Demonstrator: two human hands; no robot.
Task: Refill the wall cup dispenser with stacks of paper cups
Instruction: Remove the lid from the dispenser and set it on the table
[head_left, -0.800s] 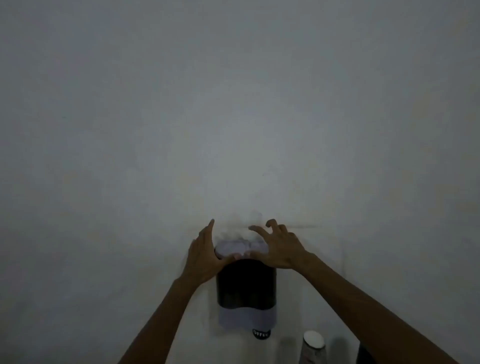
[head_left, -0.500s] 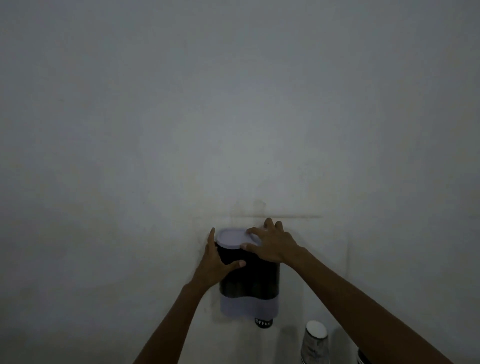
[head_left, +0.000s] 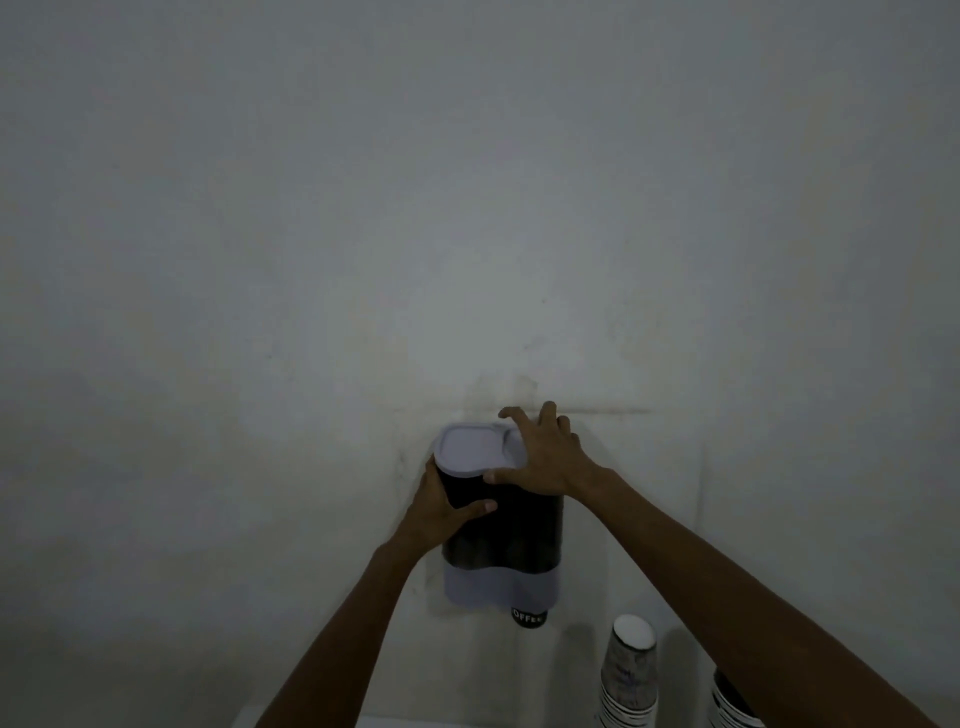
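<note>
Now | left hand (head_left: 441, 506) grips dispenser (head_left: 504, 535) | right hand (head_left: 545, 457) flat on lid (head_left: 475, 449)

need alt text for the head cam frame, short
Two bare hands work at a dark cup dispenser on a pale wall: the right hand rests on its white lid, the left hand grips its side. A black cup pokes out below, and a stack of paper cups stands at lower right.

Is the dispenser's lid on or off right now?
On. The pale lid sits flat across the top of the dark dispenser, with the right hand on it. Whether it is fully seated cannot be told.
</note>
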